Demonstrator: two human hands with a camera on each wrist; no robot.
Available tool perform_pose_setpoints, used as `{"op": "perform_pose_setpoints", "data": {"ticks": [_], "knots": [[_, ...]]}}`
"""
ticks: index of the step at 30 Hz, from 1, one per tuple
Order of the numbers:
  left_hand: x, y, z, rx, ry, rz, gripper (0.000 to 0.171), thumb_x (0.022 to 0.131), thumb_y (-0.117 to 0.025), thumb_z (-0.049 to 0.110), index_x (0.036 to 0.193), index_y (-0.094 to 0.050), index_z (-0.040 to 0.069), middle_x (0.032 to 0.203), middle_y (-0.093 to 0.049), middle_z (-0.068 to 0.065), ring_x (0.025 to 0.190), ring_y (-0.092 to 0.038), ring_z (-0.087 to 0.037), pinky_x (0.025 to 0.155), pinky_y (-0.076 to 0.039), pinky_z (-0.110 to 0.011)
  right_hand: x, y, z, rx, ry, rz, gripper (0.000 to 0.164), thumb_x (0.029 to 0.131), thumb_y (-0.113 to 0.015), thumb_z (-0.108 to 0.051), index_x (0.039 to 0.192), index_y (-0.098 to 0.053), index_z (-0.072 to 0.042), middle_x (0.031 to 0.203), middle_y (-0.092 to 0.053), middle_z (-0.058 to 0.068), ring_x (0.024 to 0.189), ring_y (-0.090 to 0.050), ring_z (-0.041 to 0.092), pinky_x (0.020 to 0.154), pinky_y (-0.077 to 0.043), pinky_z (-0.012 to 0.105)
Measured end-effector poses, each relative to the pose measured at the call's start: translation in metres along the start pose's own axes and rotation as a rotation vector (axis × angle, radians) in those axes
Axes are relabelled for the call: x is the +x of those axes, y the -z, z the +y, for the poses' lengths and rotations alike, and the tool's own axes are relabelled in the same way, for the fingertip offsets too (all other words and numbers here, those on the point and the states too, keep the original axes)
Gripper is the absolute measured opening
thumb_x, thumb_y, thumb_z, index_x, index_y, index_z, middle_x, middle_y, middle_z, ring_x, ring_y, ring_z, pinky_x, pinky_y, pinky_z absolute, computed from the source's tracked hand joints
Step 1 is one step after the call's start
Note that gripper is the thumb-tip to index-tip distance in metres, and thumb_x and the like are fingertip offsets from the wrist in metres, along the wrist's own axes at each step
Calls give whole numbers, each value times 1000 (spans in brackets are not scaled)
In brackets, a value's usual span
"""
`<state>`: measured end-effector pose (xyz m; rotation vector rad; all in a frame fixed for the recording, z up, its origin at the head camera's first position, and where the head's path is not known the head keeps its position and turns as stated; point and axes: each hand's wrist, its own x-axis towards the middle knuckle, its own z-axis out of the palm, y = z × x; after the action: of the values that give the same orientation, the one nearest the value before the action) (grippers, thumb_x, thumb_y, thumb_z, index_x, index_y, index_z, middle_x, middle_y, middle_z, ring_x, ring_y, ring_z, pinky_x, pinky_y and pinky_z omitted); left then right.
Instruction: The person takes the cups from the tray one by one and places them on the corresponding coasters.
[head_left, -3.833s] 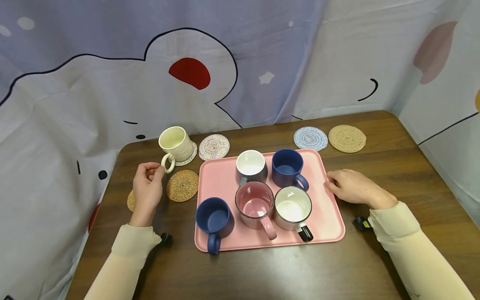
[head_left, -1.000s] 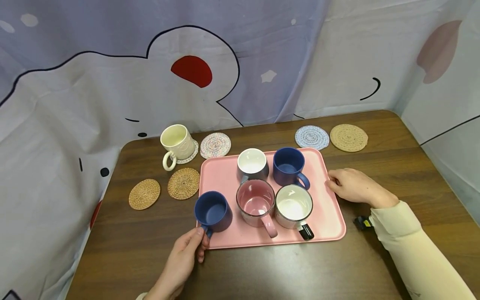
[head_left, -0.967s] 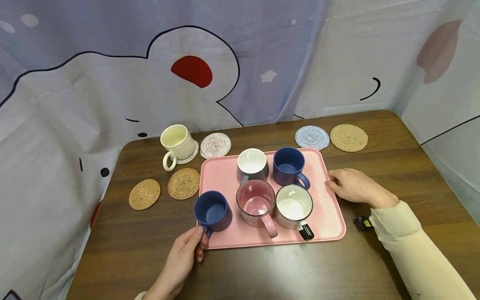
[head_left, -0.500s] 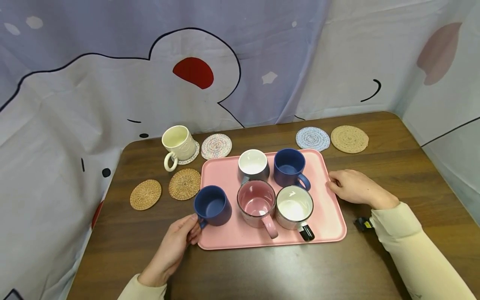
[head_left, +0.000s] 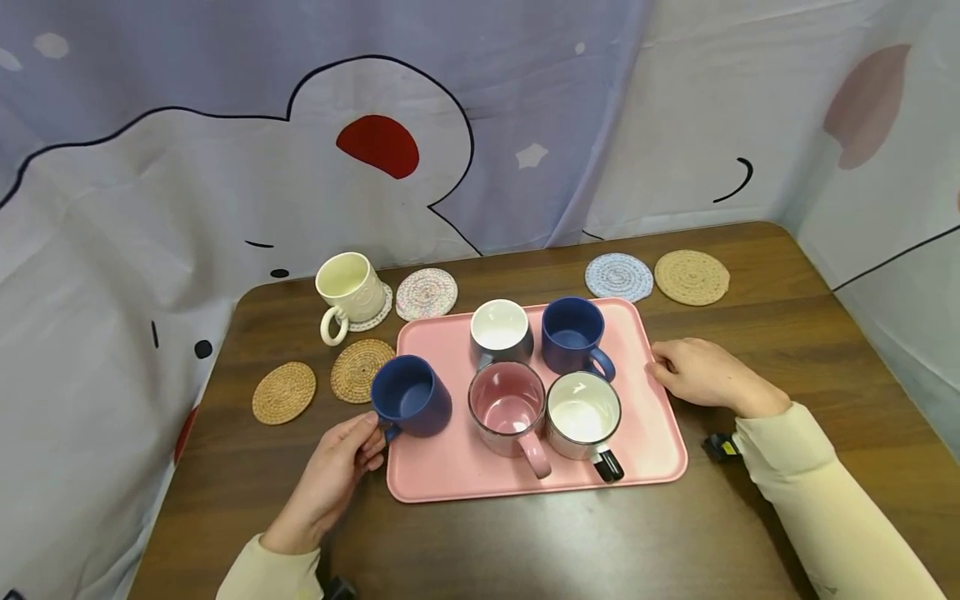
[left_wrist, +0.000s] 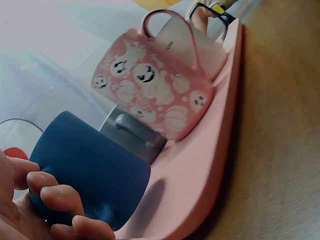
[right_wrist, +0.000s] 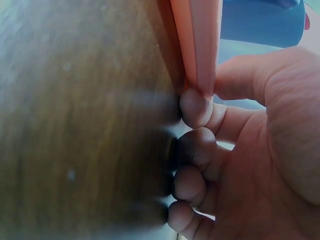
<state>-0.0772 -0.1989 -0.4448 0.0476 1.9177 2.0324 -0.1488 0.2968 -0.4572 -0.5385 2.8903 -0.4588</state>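
My left hand (head_left: 330, 471) grips the handle of a dark blue mug (head_left: 414, 398) over the left end of the pink tray (head_left: 472, 479). In the left wrist view, fingers curl round that mug's (left_wrist: 95, 165) handle, and a dark shadow lies on the tray below it, so it seems slightly raised. My right hand (head_left: 701, 375) pinches the tray's right edge; the right wrist view shows thumb and index finger (right_wrist: 196, 107) at the rim. Other mugs on the tray are a grey-white mug (head_left: 501, 332), a second blue mug (head_left: 572, 337), a pink mug (head_left: 507, 408) and a white mug with black handle (head_left: 583, 417).
A cream mug (head_left: 352, 287) stands on a pale coaster (head_left: 380, 310) at the back left. Two woven coasters, one (head_left: 283, 393) farther left, lie by the tray, with a speckled coaster (head_left: 426, 293) behind. Blue (head_left: 618, 277) and tan (head_left: 692, 277) coasters lie back right.
My left hand left the cream mug's handle, took hold of the front-left blue mug by its handle, and has moved it back and left, turning its handle leftward. My right hand stays at the tray edge.
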Motion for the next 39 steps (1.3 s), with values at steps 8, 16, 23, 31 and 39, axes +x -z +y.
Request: {"op": "perform_pose_setpoints", "data": {"ticks": [8,16,23,31,39], "knots": [[4,19,14,-16,-61,67,42,105,-39,28,71,-33,4,69,-28,-2,66,-21,-26,64,-19,-41,1,-2,2,9,-11,-7,24,93,-58,-22,71,-50,-18,60,-44,-4,57,-44,12,58,-35,29],[5,51,25,-82,-84,172,37,104,-40,31,73,-42,12,71,-31,1,68,-19,-23,65,-19,-37,1,-2,1,0,-5,0,24,93,-58,-21,71,-49,-18,60,-44,-4,59,-44,12,60,-36,30],[3,83,24,-175,-117,252,33,103,-45,31,76,-48,11,71,-36,2,67,-22,-20,59,-34,-25,1,-2,0,-4,-7,5,25,93,-58,-22,70,-49,-18,59,-43,-4,58,-44,12,59,-35,29],[0,114,15,-277,-138,332,32,102,-46,30,77,-47,10,72,-38,2,66,-25,-17,59,-33,-26,1,-2,1,0,-17,-1,25,93,-58,-22,70,-49,-18,59,-43,-4,57,-44,12,57,-34,29],[-1,130,9,-356,-165,385,28,102,-47,26,79,-46,9,72,-38,3,66,-20,-17,58,-25,-28,1,0,0,1,-14,-5,25,93,-58,-22,70,-49,-18,59,-44,-4,58,-44,12,59,-35,29]]}}
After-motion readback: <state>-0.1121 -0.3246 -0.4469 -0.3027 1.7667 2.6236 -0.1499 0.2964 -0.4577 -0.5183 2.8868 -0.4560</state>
